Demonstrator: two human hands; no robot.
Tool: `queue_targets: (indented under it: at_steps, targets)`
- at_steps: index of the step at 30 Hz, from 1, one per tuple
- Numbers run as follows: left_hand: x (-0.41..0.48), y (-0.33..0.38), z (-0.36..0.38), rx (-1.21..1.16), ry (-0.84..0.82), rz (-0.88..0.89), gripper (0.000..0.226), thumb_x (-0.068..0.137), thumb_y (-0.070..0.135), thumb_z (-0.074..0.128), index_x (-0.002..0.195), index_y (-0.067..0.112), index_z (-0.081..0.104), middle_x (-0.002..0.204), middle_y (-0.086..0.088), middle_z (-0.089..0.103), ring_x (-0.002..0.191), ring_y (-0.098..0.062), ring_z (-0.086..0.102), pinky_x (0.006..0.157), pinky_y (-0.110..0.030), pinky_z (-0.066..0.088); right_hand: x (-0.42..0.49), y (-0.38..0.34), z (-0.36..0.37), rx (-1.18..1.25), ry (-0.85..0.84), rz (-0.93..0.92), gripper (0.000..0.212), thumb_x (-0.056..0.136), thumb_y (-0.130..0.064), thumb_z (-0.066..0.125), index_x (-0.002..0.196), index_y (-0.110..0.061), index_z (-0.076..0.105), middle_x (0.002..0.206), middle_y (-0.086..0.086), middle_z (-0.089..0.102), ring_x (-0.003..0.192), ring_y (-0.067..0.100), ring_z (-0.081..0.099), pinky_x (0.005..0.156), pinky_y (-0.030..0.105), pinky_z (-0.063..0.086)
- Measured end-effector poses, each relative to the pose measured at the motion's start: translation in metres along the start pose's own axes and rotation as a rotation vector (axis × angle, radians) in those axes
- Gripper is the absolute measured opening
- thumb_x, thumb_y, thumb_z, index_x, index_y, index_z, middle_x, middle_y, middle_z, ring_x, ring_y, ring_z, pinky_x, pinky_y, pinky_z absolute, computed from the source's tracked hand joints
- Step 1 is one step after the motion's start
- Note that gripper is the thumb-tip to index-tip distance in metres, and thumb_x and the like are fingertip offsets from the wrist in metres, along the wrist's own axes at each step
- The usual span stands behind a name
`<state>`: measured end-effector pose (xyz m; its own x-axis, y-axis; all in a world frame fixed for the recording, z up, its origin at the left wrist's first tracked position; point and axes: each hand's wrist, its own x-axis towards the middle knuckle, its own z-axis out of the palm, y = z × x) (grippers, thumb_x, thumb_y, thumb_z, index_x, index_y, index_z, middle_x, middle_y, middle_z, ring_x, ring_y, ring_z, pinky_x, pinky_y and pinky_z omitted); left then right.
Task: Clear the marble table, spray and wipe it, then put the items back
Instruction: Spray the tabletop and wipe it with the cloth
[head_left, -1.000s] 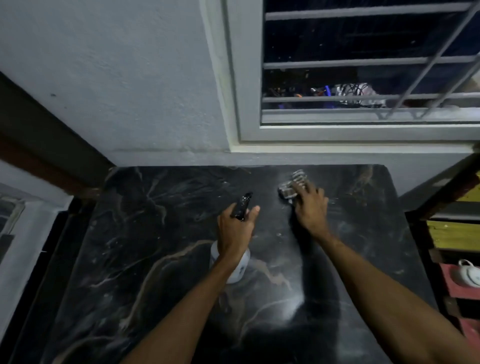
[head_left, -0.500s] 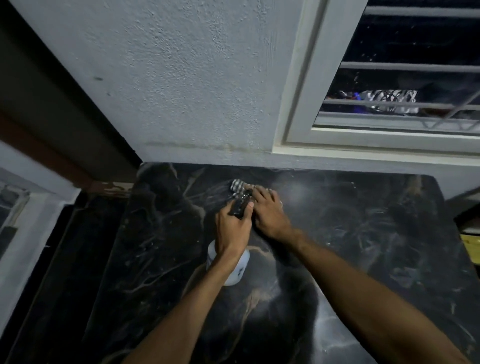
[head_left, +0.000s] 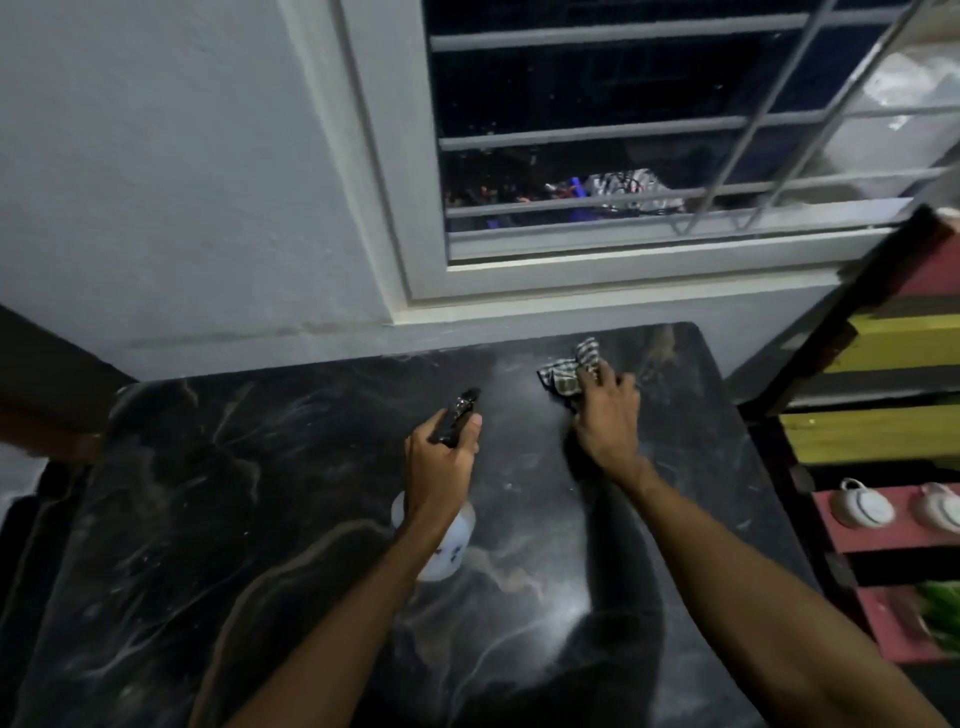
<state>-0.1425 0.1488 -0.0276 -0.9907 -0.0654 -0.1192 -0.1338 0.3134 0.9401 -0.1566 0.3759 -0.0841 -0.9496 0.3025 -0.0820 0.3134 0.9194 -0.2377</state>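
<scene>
The black marble table (head_left: 218, 530) with pale veins fills the lower view, its surface bare apart from what I hold. My left hand (head_left: 441, 467) grips a spray bottle (head_left: 447, 545) by its black trigger head, the white body hanging below my wrist above the table's middle. My right hand (head_left: 605, 421) presses a checked cloth (head_left: 569, 371) flat on the marble near the far right corner, just below the wall.
A grey wall and a barred window (head_left: 623, 156) rise directly behind the table. A painted shelf rack (head_left: 883, 353) stands at the right edge, holding two white cups (head_left: 860, 509) and something green lower down. Dark flooring lies left of the table.
My right hand has slid the cloth from the table's far left-middle, next to the bottle, over to the far right corner. My left hand keeps the bottle roughly in place.
</scene>
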Motion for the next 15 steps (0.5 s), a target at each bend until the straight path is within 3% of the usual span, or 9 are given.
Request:
queue_targets:
  at_steps: [2,4,6,8,11,15]
  targets:
    - [-0.009,0.009,0.031,0.005,-0.029,0.011,0.029,0.092,0.014,0.072,0.067,0.004,0.064,0.056,-0.006,0.061,0.050,-0.006,0.053,0.052,-0.017,0.039,-0.014,0.025,-0.007,-0.090,-0.037,-0.176,0.066,0.078,-0.013,0.061,0.143,-0.013,0.048,0.150,0.017,0.041,0.110,0.039,0.045,0.092,0.044,0.044]
    - [-0.020,0.023,0.067,0.004,-0.048,0.012,0.028,0.089,0.014,0.076,0.065,0.009,0.062,0.054,0.000,0.058,0.049,-0.006,0.052,0.053,-0.020,0.039,-0.031,0.063,-0.011,-0.050,-0.018,-0.303,0.072,0.075,-0.009,0.065,0.145,-0.014,0.048,0.149,0.018,0.042,0.109,0.039,0.046,0.091,0.044,0.046]
    - [-0.029,0.033,0.096,0.006,-0.073,0.023,0.031,0.085,0.013,0.081,0.063,0.008,0.060,0.054,0.003,0.056,0.050,-0.007,0.053,0.053,-0.018,0.041,-0.033,0.106,-0.022,0.054,0.044,-0.072,0.068,0.075,-0.007,0.065,0.142,-0.013,0.052,0.146,0.019,0.044,0.111,0.041,0.045,0.098,0.044,0.042]
    - [-0.035,0.037,0.118,0.021,-0.104,0.009,0.032,0.081,0.015,0.085,0.065,-0.002,0.062,0.058,-0.011,0.063,0.055,-0.020,0.060,0.058,-0.026,0.048,-0.030,0.138,-0.030,0.121,0.077,0.173,0.058,0.081,-0.008,0.065,0.138,-0.011,0.055,0.145,0.022,0.043,0.113,0.043,0.044,0.102,0.043,0.038]
    - [-0.042,0.042,0.145,0.117,-0.130,-0.025,0.043,0.079,0.027,0.087,0.063,-0.004,0.062,0.062,-0.020,0.065,0.061,-0.036,0.064,0.062,-0.040,0.052,-0.027,0.160,-0.035,0.115,0.052,0.135,0.052,0.085,-0.008,0.065,0.136,-0.011,0.058,0.143,0.021,0.044,0.110,0.042,0.045,0.102,0.043,0.036]
    - [-0.044,0.054,0.166,0.179,-0.080,-0.060,0.042,0.074,0.035,0.088,0.059,0.008,0.061,0.058,-0.004,0.065,0.058,-0.022,0.063,0.063,-0.035,0.054,-0.007,0.169,-0.037,0.177,0.106,0.137,0.040,0.089,-0.010,0.062,0.129,-0.012,0.064,0.139,0.019,0.047,0.108,0.040,0.045,0.099,0.041,0.034]
